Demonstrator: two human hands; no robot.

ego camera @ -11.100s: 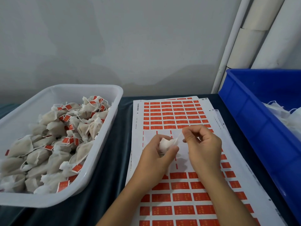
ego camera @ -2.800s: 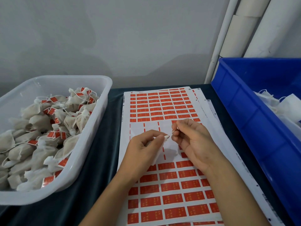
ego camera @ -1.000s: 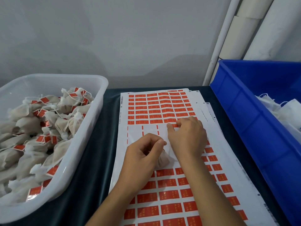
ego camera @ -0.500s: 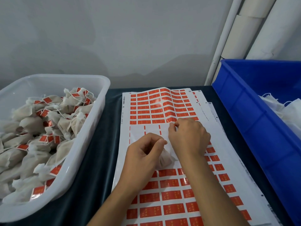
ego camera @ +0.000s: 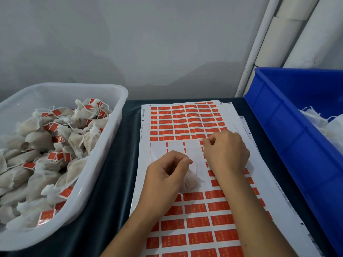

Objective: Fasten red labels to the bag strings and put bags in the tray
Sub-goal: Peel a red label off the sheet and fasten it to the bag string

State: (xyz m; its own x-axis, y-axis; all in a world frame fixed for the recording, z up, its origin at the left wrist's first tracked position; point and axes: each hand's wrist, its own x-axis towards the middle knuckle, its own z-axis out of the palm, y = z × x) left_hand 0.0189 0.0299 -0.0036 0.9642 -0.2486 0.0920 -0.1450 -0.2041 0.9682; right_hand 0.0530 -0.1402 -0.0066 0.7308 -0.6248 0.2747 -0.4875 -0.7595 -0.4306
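Note:
A white label sheet [ego camera: 185, 219] with rows of red labels [ego camera: 197, 222] lies flat on the dark table. My left hand [ego camera: 167, 175] pinches the string of a small white bag [ego camera: 190, 180] that rests on the sheet's stripped middle band. My right hand [ego camera: 225, 153] sits just right of it, its curled fingertips pinching at a red label at the edge of the upper red rows. Whether the label is off the sheet is hidden by the fingers. At the left stands a white tray [ego camera: 104, 145] full of labelled bags [ego camera: 55, 145].
A blue bin [ego camera: 289, 138] at the right holds white unlabelled bags [ego camera: 330, 127]. More sheets [ego camera: 239, 123] lie under the top one. White pipes [ego camera: 289, 32] lean against the grey wall behind. Dark cloth [ego camera: 115, 182] shows between tray and sheet.
The upper part of the sheet, lifted half a second ago, lies flat again. My right hand stays at the label row; my left hand keeps the bag in the same place.

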